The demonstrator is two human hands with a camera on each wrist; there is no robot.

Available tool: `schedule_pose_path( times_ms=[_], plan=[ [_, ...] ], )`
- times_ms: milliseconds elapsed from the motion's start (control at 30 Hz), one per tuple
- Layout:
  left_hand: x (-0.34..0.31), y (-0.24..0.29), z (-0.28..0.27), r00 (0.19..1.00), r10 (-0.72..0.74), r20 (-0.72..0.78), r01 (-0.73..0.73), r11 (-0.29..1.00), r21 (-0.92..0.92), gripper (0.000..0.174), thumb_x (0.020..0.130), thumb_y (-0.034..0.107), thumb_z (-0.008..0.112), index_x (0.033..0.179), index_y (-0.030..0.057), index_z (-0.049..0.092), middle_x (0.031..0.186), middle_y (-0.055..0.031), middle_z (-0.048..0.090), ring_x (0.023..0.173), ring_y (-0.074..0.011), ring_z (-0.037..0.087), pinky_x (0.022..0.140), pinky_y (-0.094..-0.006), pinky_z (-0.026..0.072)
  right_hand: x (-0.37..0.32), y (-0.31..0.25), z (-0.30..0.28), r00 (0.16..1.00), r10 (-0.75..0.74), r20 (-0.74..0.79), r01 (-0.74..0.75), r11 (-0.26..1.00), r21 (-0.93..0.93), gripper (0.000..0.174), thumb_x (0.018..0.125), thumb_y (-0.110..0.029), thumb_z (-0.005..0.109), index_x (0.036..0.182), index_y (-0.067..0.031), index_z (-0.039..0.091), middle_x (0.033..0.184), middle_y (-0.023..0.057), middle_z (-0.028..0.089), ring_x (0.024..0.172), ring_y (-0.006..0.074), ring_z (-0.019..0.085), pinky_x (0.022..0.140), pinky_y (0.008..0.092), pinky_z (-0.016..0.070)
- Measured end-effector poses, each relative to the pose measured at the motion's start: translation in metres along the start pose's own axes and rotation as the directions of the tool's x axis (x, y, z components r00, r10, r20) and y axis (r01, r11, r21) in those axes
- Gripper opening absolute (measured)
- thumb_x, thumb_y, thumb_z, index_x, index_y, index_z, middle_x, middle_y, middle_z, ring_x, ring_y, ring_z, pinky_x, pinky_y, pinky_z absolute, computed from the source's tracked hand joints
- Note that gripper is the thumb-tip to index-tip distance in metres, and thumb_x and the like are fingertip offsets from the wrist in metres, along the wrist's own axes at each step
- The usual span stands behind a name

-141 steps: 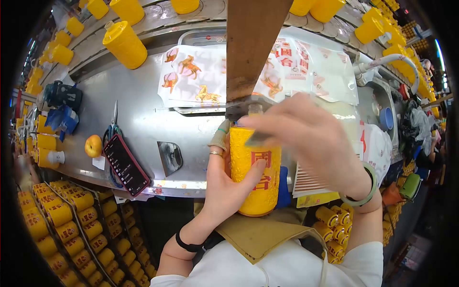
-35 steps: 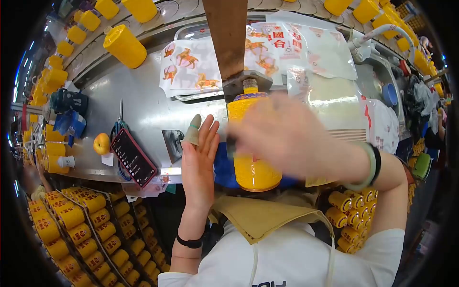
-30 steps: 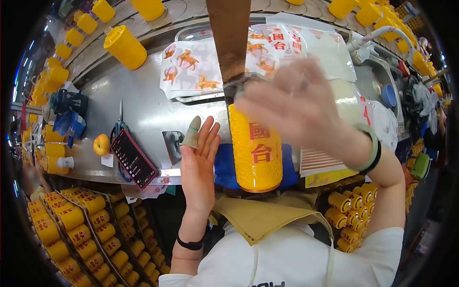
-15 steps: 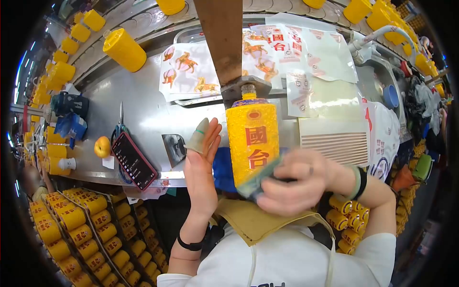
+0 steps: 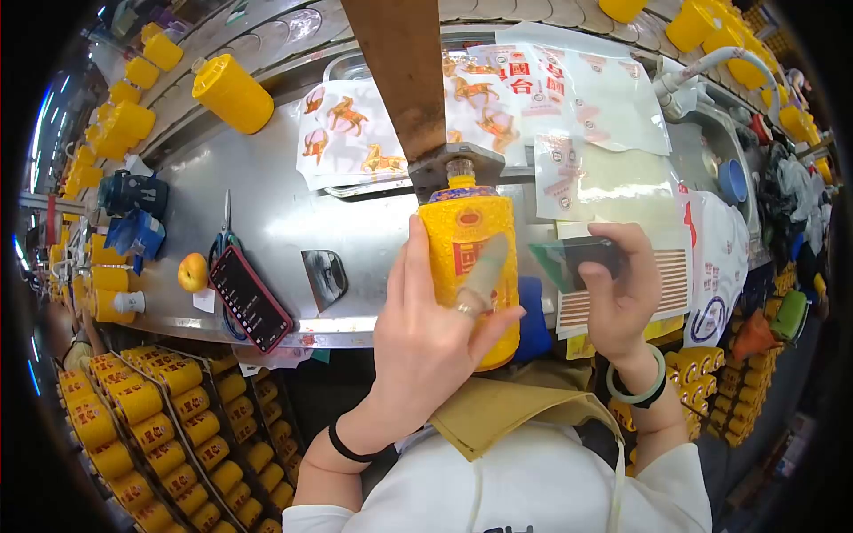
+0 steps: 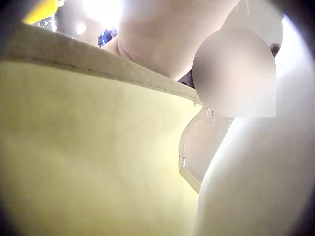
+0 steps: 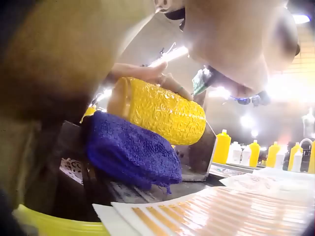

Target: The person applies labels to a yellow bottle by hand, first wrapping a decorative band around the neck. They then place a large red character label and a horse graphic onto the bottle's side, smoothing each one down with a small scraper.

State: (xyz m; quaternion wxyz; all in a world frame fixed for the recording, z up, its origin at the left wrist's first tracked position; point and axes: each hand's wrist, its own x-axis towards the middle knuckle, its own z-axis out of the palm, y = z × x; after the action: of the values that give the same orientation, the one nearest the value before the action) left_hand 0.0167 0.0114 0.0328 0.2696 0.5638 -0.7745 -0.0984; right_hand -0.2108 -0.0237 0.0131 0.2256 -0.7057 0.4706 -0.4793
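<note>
An embossed yellow bottle (image 5: 498,342) with red characters lies with its neck at a metal bracket (image 5: 484,163). My left hand (image 5: 422,342) rests on it, two fingers straight along its left side and a finger in a pale cot (image 5: 484,271) extended over the label, partly hiding the characters. Right of the bottle, apart from it, my right hand (image 5: 622,306) pinches a dark green scraper-like piece (image 5: 553,263). The right wrist view shows the bottle (image 7: 167,110) above a blue cloth (image 7: 133,150). In the left wrist view, neither the left hand's fingers nor the bottle appear.
A brown upright beam (image 5: 400,75) stands beyond the bottle. Horse decal sheets (image 5: 351,133) and a striped sheet (image 5: 671,280) lie around it. At left are a phone (image 5: 251,298), scissors (image 5: 227,213), and a peach-like fruit (image 5: 192,272). Racked bottles (image 5: 129,417) fill the lower left.
My left hand has moved right from beside the bottle onto it, turning palm down. My right hand has lifted the green piece away from the bottle's lower end, up and to the right.
</note>
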Motion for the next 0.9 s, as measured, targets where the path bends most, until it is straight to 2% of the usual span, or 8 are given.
schedule_pose_path(
  times_ms=[133, 400, 633, 667, 700, 733, 800, 900],
  plan=[
    [-0.011, -0.011, 0.011, 0.992, 0.023, -0.121, -0.03, 0.998, -0.052, 0.055, 0.082, 0.04, 0.084, 0.126, 0.0079, 0.075, 0.144, -0.0392, 0.046, 0.111, -0.0484, 0.062, 0.088, -0.0451, 0.0577, 0.0, 0.0, -0.001, 0.996, 0.081, -0.04, -0.078, 0.995, 0.062, 0.028, 0.096, -0.01, 0.074, 0.12, 0.0016, 0.065, 0.096, 0.0086, 0.063, 0.083, 0.0161, 0.062, 0.078, 0.0273, 0.0508],
    [0.016, -0.005, -0.004, 0.995, -0.098, 0.002, 0.098, 0.993, -0.06, 0.055, 0.086, 0.028, 0.082, 0.13, -0.0021, 0.068, 0.123, -0.0213, 0.056, 0.089, -0.0347, 0.063, 0.079, -0.0434, 0.0552, 0.006, -0.006, 0.002, 0.982, 0.184, 0.052, -0.187, 0.98, 0.074, 0.029, 0.095, -0.003, 0.072, 0.122, 0.0017, 0.066, 0.096, 0.0074, 0.065, 0.087, 0.0133, 0.063, 0.08, 0.0262, 0.0504],
    [-0.01, -0.017, 0.007, 0.985, -0.106, -0.134, 0.086, 0.985, -0.15, 0.045, 0.091, 0.024, 0.077, 0.12, -0.0102, 0.069, 0.132, -0.0268, 0.058, 0.101, -0.0386, 0.067, 0.084, -0.043, 0.057, 0.062, -0.03, 0.017, 0.997, -0.013, 0.074, 0.015, 1.0, -0.024, 0.026, 0.088, -0.001, 0.073, 0.113, -0.0032, 0.073, 0.095, 0.0078, 0.067, 0.084, 0.0188, 0.063, 0.081, 0.0305, 0.0511],
    [-0.017, -0.023, 0.007, 0.981, -0.138, -0.135, 0.096, 0.957, -0.273, 0.04, 0.095, 0.02, 0.071, 0.12, -0.0114, 0.068, 0.134, -0.0269, 0.058, 0.105, -0.039, 0.068, 0.088, -0.0425, 0.0565, 0.074, -0.026, 0.021, 0.934, -0.327, 0.142, 0.345, 0.929, -0.131, 0.031, 0.081, -0.001, 0.074, 0.112, -0.0059, 0.074, 0.098, 0.0054, 0.068, 0.084, 0.0184, 0.062, 0.079, 0.031, 0.0498],
    [-0.022, -0.028, 0.004, 0.976, -0.17, -0.134, 0.105, 0.914, -0.392, 0.036, 0.098, 0.015, 0.064, 0.121, -0.0127, 0.067, 0.137, -0.027, 0.059, 0.11, -0.0394, 0.068, 0.092, -0.042, 0.0559, 0.08, -0.024, 0.024, 0.768, -0.594, 0.239, 0.637, 0.743, -0.204, 0.037, 0.075, -0.002, 0.075, 0.111, -0.0086, 0.076, 0.1, 0.003, 0.069, 0.085, 0.018, 0.06, 0.077, 0.0315, 0.0485],
    [-0.028, -0.031, -0.001, 0.971, -0.232, -0.059, 0.178, 0.866, -0.468, 0.04, 0.105, 0.015, 0.05, 0.13, -0.0127, 0.063, 0.139, -0.0278, 0.059, 0.116, -0.0391, 0.067, 0.099, -0.0416, 0.0538, 0.074, -0.026, 0.03, 0.765, -0.597, 0.24, 0.641, 0.741, -0.2, 0.037, 0.075, -0.002, 0.075, 0.111, -0.0086, 0.076, 0.1, 0.003, 0.069, 0.085, 0.018, 0.06, 0.077, 0.0315, 0.0485],
    [-0.04, -0.036, 0.005, 0.949, -0.302, -0.085, 0.219, 0.833, -0.509, 0.044, 0.107, 0.019, 0.047, 0.134, -0.0124, 0.061, 0.14, -0.0277, 0.059, 0.117, -0.0381, 0.067, 0.1, -0.0416, 0.0533, 0.052, -0.034, 0.043, 0.661, -0.654, 0.368, 0.742, 0.642, -0.192, 0.029, 0.073, -0.018, 0.07, 0.1, -0.0125, 0.075, 0.096, -0.0036, 0.066, 0.081, 0.0183, 0.058, 0.081, 0.0339, 0.0475],
    [-0.051, -0.041, 0.008, 0.924, -0.375, -0.072, 0.273, 0.78, -0.563, 0.051, 0.111, 0.026, 0.039, 0.144, -0.0113, 0.052, 0.14, -0.0274, 0.058, 0.12, -0.0351, 0.066, 0.104, -0.042, 0.0521, 0.028, -0.068, 0.035, 0.521, -0.624, 0.583, 0.682, 0.715, 0.156, 0.032, 0.072, -0.021, 0.078, 0.104, -0.015, 0.076, 0.088, -0.0035, 0.062, 0.078, 0.0158, 0.055, 0.072, 0.0332, 0.0461]
  ],
)
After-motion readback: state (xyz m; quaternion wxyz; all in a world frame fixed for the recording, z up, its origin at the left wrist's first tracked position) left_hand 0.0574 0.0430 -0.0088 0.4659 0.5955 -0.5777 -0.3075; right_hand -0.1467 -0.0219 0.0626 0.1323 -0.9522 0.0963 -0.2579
